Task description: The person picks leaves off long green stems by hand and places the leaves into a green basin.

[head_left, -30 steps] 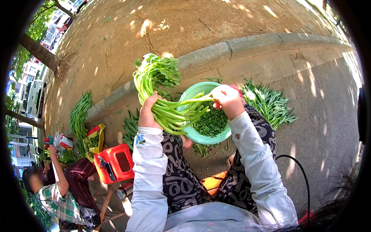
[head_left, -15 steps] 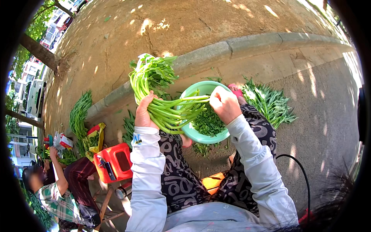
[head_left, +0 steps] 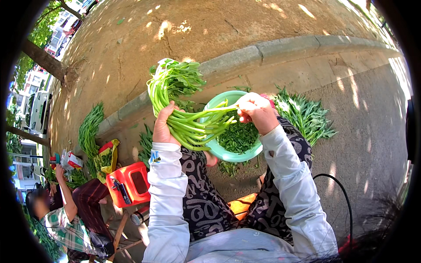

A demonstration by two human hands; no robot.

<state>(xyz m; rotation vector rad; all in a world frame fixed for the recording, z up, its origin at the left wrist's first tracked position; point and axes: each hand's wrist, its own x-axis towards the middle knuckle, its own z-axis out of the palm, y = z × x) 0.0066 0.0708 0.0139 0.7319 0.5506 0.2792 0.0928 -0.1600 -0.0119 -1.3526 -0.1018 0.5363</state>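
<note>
My left hand (head_left: 165, 125) is closed round a thick bunch of long-stemmed leafy greens (head_left: 193, 127), which look like water spinach. The leaves hang away on the far side, and the cut stem ends point right, over a pale green basin (head_left: 222, 98). At those ends my right hand (head_left: 259, 113) has thumb and fingers pinched together, touching a stem tip. Short green pieces (head_left: 237, 139) lie in the basin beneath, between my legs. Whether a loose piece sits inside the right fingers is hidden.
Leafy greens (head_left: 303, 117) lie in a pile right of the basin, with another bundle (head_left: 90, 131) at left. A red plastic container (head_left: 127, 184) and a metal flask (head_left: 140, 215) are by my left arm. A person (head_left: 70, 219) sits at far left. A stone curb (head_left: 287, 48) runs behind.
My right hand has turned and shifted slightly right, its fingers now showing at the stem tips. The left hand and its bunch have barely moved.
</note>
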